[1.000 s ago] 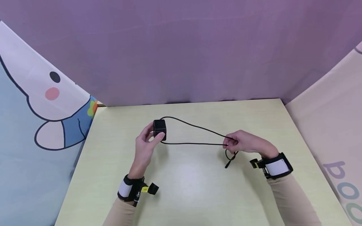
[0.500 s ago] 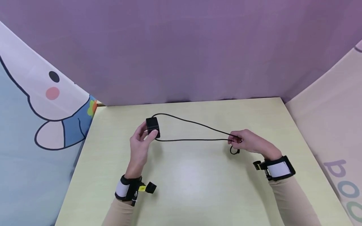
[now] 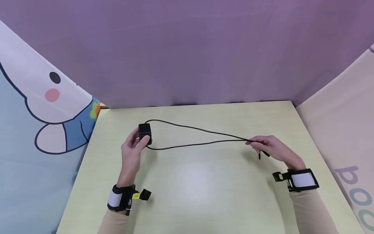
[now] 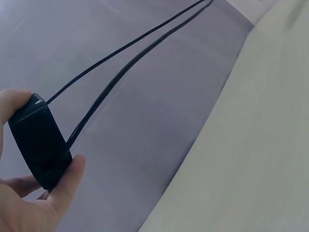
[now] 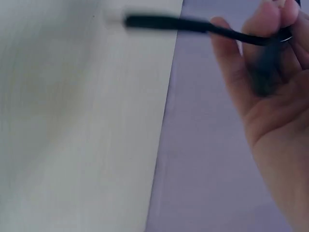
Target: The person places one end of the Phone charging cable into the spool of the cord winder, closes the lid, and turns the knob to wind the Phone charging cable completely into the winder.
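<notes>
My left hand (image 3: 130, 156) holds a small black box, which looks like a power adapter (image 3: 144, 134), between thumb and fingers above the table. Two strands of thin black cable (image 3: 193, 128) run from its top and bottom edges. They stretch rightward and meet at my right hand (image 3: 274, 149), whose thumb and fingers pinch them together. Below that grip two short ends hang out; one cable end (image 5: 152, 22) is blurred in the right wrist view. In the left wrist view, the adapter (image 4: 41, 140) sits between thumb and fingertips, but its back is hidden.
A pale wood-grain table (image 3: 193, 188) lies under both hands. A purple cloth (image 3: 187, 55) rises behind its far edge. Printed cloths flank it: a cartoon one (image 3: 58, 107) at left, a pale lettered one (image 3: 344, 130) at right.
The left hand has moved left with the adapter, the right hand rightward. The cable strands span wider and converge at the right fingers; the small loop below that hand is gone, with two short ends showing.
</notes>
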`<move>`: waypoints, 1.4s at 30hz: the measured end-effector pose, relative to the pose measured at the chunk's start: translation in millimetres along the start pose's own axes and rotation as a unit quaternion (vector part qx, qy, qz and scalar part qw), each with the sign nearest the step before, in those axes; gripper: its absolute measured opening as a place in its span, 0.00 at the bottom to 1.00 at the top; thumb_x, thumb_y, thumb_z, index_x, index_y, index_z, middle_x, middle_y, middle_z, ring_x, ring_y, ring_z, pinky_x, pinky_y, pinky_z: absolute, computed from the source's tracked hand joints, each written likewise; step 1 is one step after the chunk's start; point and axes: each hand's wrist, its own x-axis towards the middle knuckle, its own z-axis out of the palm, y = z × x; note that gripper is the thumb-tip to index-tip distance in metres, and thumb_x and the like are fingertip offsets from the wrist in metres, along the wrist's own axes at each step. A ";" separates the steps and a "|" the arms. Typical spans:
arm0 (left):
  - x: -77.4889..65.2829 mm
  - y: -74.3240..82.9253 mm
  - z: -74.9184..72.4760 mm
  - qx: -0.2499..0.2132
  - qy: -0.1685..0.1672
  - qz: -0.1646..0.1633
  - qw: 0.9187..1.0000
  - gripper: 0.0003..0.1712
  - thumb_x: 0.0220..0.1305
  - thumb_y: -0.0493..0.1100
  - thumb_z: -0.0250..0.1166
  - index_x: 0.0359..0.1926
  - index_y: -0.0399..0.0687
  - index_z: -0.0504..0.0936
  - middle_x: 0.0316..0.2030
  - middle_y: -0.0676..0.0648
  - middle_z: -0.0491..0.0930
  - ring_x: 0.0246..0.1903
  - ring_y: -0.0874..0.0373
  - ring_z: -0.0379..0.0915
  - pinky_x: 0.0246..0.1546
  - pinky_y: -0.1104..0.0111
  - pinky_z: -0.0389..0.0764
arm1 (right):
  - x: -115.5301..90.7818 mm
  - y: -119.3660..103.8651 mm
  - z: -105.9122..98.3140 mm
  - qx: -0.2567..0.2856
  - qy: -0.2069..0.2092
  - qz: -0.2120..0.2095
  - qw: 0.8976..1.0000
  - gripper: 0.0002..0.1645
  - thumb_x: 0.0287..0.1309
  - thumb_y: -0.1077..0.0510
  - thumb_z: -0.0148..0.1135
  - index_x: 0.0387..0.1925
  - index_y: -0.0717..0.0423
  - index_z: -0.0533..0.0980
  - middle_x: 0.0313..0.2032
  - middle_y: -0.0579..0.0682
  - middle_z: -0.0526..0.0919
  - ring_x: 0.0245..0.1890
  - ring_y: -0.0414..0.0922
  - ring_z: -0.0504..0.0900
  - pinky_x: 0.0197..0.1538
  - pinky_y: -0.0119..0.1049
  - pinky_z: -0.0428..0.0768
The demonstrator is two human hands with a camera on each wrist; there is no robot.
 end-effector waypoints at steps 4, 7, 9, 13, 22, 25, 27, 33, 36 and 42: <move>1.6 0.2 -0.2 -0.019 -0.001 0.001 1.000 0.35 0.72 0.40 0.66 0.76 0.44 0.67 0.57 0.49 0.73 0.54 0.61 0.77 0.54 0.77 0.80 | -2.6 -0.2 -9.7 0.014 0.016 0.019 1.000 0.13 0.75 0.59 0.58 0.52 0.58 0.84 0.29 0.47 0.81 0.31 0.45 0.79 0.33 0.33 0.78; 2.8 1.6 -0.2 -0.043 0.001 0.002 0.999 0.34 0.73 0.39 0.65 0.76 0.41 0.66 0.57 0.47 0.72 0.54 0.58 0.76 0.54 0.73 0.82 | -4.9 -2.5 -17.2 0.004 0.026 0.038 0.999 0.15 0.75 0.58 0.59 0.55 0.59 0.83 0.31 0.46 0.83 0.33 0.45 0.81 0.35 0.33 0.78; 3.5 2.8 -0.8 -0.059 0.002 0.001 0.998 0.34 0.73 0.38 0.64 0.76 0.40 0.65 0.58 0.46 0.72 0.55 0.56 0.76 0.54 0.70 0.83 | -6.5 -3.6 -21.5 -0.003 0.033 0.047 0.998 0.16 0.74 0.57 0.60 0.56 0.59 0.83 0.32 0.45 0.84 0.34 0.45 0.82 0.37 0.32 0.79; 4.1 4.2 -2.4 -0.077 -0.001 -0.001 0.997 0.34 0.73 0.36 0.63 0.76 0.37 0.63 0.58 0.45 0.70 0.56 0.53 0.73 0.55 0.68 0.84 | -11.2 -3.0 -27.7 -0.005 0.043 0.053 0.998 0.17 0.74 0.56 0.61 0.58 0.57 0.83 0.40 0.44 0.87 0.40 0.43 0.84 0.44 0.29 0.81; 2.8 3.6 -5.4 -0.086 -0.004 -0.009 0.996 0.33 0.74 0.36 0.62 0.75 0.35 0.64 0.58 0.45 0.70 0.57 0.52 0.72 0.54 0.67 0.84 | -16.5 -1.5 -29.1 -0.003 0.089 0.080 0.993 0.15 0.69 0.53 0.68 0.50 0.58 0.84 0.39 0.43 0.88 0.37 0.36 0.81 0.39 0.30 0.79; 3.1 3.3 -6.0 -0.088 -0.006 -0.011 0.996 0.33 0.74 0.36 0.62 0.76 0.35 0.63 0.58 0.44 0.70 0.57 0.52 0.72 0.54 0.67 0.84 | -17.0 -0.7 -27.7 -0.008 0.106 0.081 0.991 0.15 0.68 0.52 0.69 0.49 0.57 0.84 0.40 0.40 0.88 0.38 0.34 0.81 0.39 0.29 0.79; 3.2 3.0 -6.8 -0.089 -0.005 -0.010 0.996 0.34 0.74 0.37 0.63 0.76 0.35 0.63 0.58 0.45 0.70 0.57 0.52 0.72 0.54 0.67 0.84 | -18.8 0.5 -28.2 -0.001 0.112 0.077 0.991 0.14 0.69 0.54 0.68 0.52 0.56 0.85 0.44 0.41 0.88 0.40 0.35 0.81 0.39 0.28 0.79; 3.9 1.4 -10.5 -0.086 -0.002 -0.009 0.996 0.33 0.74 0.37 0.63 0.75 0.35 0.64 0.58 0.44 0.70 0.57 0.52 0.72 0.54 0.67 0.84 | -25.5 5.9 -31.0 0.036 0.121 0.077 0.989 0.19 0.70 0.58 0.66 0.59 0.59 0.82 0.48 0.40 0.88 0.42 0.41 0.84 0.44 0.29 0.82; 4.4 1.1 -11.7 -0.086 -0.004 -0.010 0.996 0.33 0.74 0.37 0.63 0.75 0.35 0.65 0.58 0.44 0.71 0.57 0.51 0.72 0.54 0.66 0.84 | -26.4 8.5 -31.3 0.040 0.136 0.089 0.986 0.18 0.68 0.56 0.68 0.55 0.59 0.83 0.44 0.39 0.88 0.38 0.44 0.85 0.44 0.31 0.82; 3.9 0.9 -14.7 -0.073 -0.006 -0.015 0.997 0.33 0.73 0.38 0.64 0.74 0.36 0.66 0.55 0.44 0.71 0.55 0.53 0.73 0.53 0.67 0.84 | -28.6 12.6 -32.4 0.069 0.161 0.096 0.980 0.17 0.68 0.58 0.68 0.55 0.61 0.82 0.40 0.41 0.89 0.38 0.40 0.87 0.46 0.28 0.82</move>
